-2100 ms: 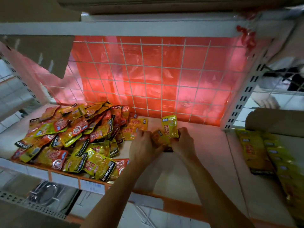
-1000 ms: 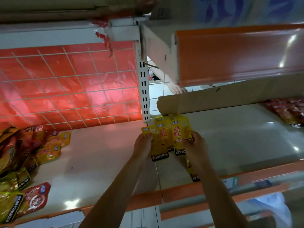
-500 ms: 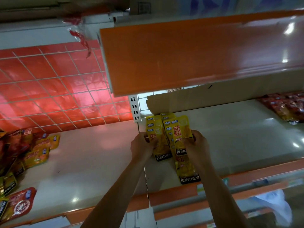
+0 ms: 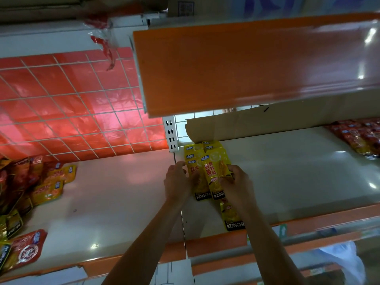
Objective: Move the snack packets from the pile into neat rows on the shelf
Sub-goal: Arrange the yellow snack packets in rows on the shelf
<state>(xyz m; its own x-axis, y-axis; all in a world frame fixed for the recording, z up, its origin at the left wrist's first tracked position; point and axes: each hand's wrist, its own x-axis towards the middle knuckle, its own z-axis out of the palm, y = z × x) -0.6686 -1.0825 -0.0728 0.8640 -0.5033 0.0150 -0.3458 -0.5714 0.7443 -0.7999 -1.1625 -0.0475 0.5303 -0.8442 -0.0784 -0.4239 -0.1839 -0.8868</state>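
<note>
Both forearms enter from the bottom edge and reach up and forward over the shelf. The hands work close together, one on each side of a small group of yellow packets.

Left hand: back of the hand faces the camera. The fingers are loosely bent, with their tips at the left edge of the group. Whether this hand grips a packet or only steadies it cannot be told.

Right hand: back of the hand faces the camera. The fingers curl over the right edge of the front packet and pinch it against the thumb side of the hand. The wrist is in line with the forearm.

The packets lie flat and overlapping in two short columns, printed side up, black bands toward the front. The group sits at the left end of the right shelf section, just right of the white post and just in front of a cardboard sheet. One more packet lies nearer the front edge, partly under the right forearm.

The pile of yellow and red packets lies at the far left of the left shelf section, well apart from the hands. Red packets lie at the far right of the shelf.
</note>
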